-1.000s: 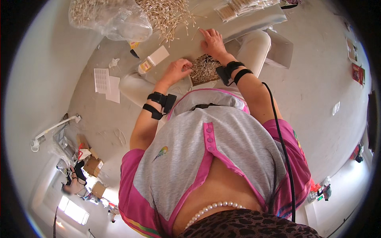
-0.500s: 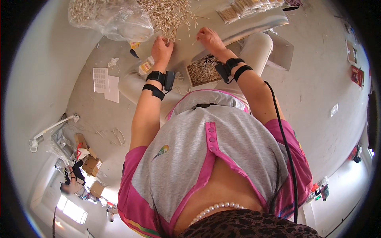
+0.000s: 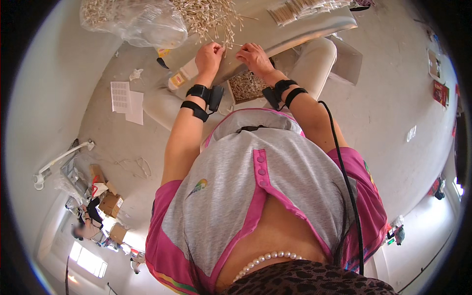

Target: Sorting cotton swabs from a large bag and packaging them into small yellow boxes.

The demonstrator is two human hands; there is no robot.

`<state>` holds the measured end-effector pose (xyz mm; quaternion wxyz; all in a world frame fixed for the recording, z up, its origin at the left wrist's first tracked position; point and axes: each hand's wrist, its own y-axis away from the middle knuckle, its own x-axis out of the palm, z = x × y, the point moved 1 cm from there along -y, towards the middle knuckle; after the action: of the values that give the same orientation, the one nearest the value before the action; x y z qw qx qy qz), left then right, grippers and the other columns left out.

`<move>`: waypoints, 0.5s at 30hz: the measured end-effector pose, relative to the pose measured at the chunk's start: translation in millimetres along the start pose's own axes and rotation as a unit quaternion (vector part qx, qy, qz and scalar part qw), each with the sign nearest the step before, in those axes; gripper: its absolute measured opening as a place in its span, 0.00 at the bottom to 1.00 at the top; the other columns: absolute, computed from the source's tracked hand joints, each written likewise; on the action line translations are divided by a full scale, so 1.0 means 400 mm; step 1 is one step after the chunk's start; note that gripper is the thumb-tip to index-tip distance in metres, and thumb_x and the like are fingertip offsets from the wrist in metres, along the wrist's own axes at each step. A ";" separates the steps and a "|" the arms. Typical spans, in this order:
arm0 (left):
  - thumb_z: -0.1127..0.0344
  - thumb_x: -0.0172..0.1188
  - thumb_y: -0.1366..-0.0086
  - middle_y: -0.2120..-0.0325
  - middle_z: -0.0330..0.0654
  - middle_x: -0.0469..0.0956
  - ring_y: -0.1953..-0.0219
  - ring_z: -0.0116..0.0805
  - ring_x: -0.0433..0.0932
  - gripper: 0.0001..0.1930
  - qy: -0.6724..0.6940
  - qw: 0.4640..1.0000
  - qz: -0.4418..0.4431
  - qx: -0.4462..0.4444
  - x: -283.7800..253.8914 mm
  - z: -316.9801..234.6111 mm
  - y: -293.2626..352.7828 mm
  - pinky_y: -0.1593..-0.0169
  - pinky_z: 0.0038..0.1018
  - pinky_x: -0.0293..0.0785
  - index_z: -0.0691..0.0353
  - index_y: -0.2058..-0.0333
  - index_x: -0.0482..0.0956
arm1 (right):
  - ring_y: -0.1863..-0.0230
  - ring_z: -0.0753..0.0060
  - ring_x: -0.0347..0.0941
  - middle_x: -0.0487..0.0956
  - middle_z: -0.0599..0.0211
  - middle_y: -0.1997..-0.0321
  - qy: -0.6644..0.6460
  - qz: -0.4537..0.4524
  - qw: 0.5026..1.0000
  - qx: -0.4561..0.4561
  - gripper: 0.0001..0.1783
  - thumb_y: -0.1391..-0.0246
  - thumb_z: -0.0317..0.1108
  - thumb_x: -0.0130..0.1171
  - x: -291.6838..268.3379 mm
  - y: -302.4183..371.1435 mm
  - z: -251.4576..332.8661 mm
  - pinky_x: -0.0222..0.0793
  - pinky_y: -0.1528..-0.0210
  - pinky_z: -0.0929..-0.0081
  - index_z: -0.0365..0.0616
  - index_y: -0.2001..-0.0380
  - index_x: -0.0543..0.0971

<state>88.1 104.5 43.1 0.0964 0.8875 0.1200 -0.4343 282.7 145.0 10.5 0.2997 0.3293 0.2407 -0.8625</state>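
- Pale room with a bare-looking grey floor [image 3: 388, 103], bent round by the lens; near the top, a desk [image 3: 263, 27] with a smooth, light surface.
- On the desk, a loose heap of cotton swabs [image 3: 209, 19], spilling toward the near edge; just left, a clear plastic bag [image 3: 152, 27] with more swabs inside.
- Left hand [image 3: 209, 58] at the near fringe of the heap, thumb and fingers close together; cannot tell whether clamped on a swab or merely touching (tips too small in view).
- Right hand [image 3: 254, 56] just beside, fingertips drawn together, apparently pinching a single swab [image 3: 236, 44], with a narrow gap between the two hands.
- Step in hand, by judgement: picking swabs out of the heap a few at a time, or one by one.
- Next move, by judgement: calls for a light fingertip pinch on a thin stick, and for care not to drag tangled neighbours along.
- Counted: two hands, one heap, one bag, one open box [image 3: 247, 87] full of swabs below the right hand, one container [image 3: 178, 79] with a yellow label left of the box, two paper sheets [image 3: 120, 97] on the floor, one open carton [image 3: 348, 63] at right.
- Uncounted: individual swabs (far too many, and overlapping), likewise the packed bundles [image 3: 300, 11] at the desk's far right.
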 end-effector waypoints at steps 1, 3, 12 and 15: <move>0.61 0.68 0.42 0.74 0.45 0.81 0.70 0.44 0.80 0.09 0.010 1.000 -0.004 0.004 -0.005 0.009 0.000 0.65 0.36 0.76 0.60 0.71 0.82 | 0.53 0.62 0.72 0.76 0.69 0.61 -0.002 0.000 1.000 -0.001 0.05 0.48 0.32 0.64 0.003 0.000 -0.001 0.66 0.50 0.63 0.51 0.66 0.82; 0.62 0.68 0.41 0.74 0.45 0.80 0.71 0.41 0.80 0.09 0.007 0.998 -0.036 0.054 -0.016 0.026 -0.002 0.65 0.35 0.75 0.62 0.70 0.82 | 0.54 0.62 0.72 0.76 0.69 0.61 -0.005 0.001 1.000 -0.001 0.05 0.48 0.32 0.64 0.006 0.001 -0.001 0.66 0.50 0.64 0.51 0.66 0.82; 0.64 0.67 0.41 0.74 0.43 0.80 0.71 0.42 0.80 0.08 -0.037 0.994 -0.092 0.049 0.000 0.042 0.072 0.65 0.38 0.75 0.60 0.69 0.80 | 0.53 0.60 0.73 0.77 0.67 0.60 0.015 0.029 0.999 0.004 0.07 0.48 0.32 0.62 0.008 0.002 0.021 0.66 0.47 0.63 0.49 0.65 0.83; 0.63 0.66 0.41 0.73 0.43 0.80 0.69 0.43 0.81 0.07 -0.087 0.995 -0.029 0.024 0.006 0.048 0.080 0.64 0.38 0.76 0.59 0.70 0.80 | 0.53 0.59 0.73 0.77 0.67 0.59 0.006 0.004 1.000 -0.023 0.08 0.48 0.32 0.62 0.006 0.010 0.015 0.66 0.46 0.64 0.48 0.64 0.83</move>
<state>84.8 68.9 31.7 0.0724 0.8445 0.1262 -0.5154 281.2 137.5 11.9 0.3096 0.3288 0.2612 -0.8531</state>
